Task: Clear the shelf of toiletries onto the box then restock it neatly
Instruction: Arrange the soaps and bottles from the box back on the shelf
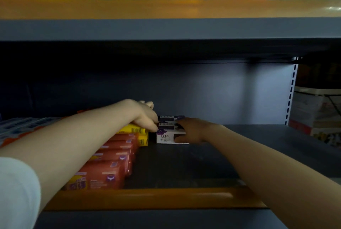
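Note:
Both arms reach deep into the dark grey shelf [203, 164]. A white and purple Lux soap box [165, 137] stands near the back, with more Lux boxes [168, 119] stacked on and behind it. My right hand [193, 130] grips the front Lux box from its right side, thumb on its front face. My left hand [145, 116] rests on top of the yellow soap packs [132, 130], its fingers touching the left side of the Lux stack. A row of red-orange soap packs [110, 164] runs from the front edge towards the back on the left.
An orange lip [156, 198] edges the shelf front. Blue and orange packs [20, 129] lie at the far left. The shelf above [166, 9] holds pink and white bottles. Cartons [317, 114] stand beyond the perforated upright on the right. Bare shelf floor spans the middle and right.

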A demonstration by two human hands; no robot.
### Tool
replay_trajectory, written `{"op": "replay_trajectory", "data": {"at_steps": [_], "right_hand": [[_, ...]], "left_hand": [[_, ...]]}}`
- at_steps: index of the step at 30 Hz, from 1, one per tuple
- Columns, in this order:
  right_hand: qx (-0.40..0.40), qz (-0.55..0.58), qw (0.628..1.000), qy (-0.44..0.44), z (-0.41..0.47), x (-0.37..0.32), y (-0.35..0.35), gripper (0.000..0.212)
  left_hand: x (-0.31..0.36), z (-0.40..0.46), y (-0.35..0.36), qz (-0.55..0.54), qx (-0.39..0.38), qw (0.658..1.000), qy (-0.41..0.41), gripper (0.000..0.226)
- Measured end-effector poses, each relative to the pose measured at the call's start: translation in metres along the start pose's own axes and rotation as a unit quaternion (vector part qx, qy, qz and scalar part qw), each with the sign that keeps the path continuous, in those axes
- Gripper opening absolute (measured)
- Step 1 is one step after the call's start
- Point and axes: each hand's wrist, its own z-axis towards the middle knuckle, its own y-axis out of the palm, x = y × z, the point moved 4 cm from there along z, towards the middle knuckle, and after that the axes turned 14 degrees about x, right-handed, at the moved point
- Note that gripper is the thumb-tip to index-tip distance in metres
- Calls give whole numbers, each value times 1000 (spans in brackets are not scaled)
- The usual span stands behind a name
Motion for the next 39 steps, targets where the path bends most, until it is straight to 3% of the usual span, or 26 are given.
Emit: {"op": "replay_trajectory", "data": {"at_steps": [5, 8, 10, 16, 21, 24, 27, 30, 31, 35, 39], "right_hand": [[15, 72, 997, 13, -2, 5, 5, 76], [-12, 116, 992, 40, -1, 9, 12, 87], [-19, 142, 989, 43, 3, 9, 16, 88], [11, 174, 983, 64, 12, -3, 21, 87], [31, 83, 994, 63, 3, -16, 6, 85], [38, 24, 998, 33, -21, -33, -36, 62], [120, 40, 992, -22, -77, -57, -81, 37], [296, 112, 944, -96, -161, -81, -96, 21], [321, 123, 932, -118, -189, -88, -94, 19], [267, 123, 948, -125, -254, -92, -57, 20], [84, 43, 990, -109, -288, -84, 10, 25]], "left_hand": [[1, -9, -1, 44, 29, 998, 44, 63], [-1, -21, -6, -32, 85, 994, 57, 63], [-14, -37, -11, -82, 118, 989, 30, 69], [-36, -93, 1, -90, 133, 987, -19, 60], [-3, -127, -27, -142, 256, 956, 27, 44], [31, -148, -43, -144, 311, 937, 64, 40], [70, -174, -50, -178, 386, 901, 83, 45], [114, -213, -41, -210, 487, 840, 114, 47], [127, -224, -33, -213, 516, 821, 121, 43], [178, -252, 7, -244, 528, 800, 144, 27], [231, -260, 79, -320, 397, 845, 160, 32]]}}
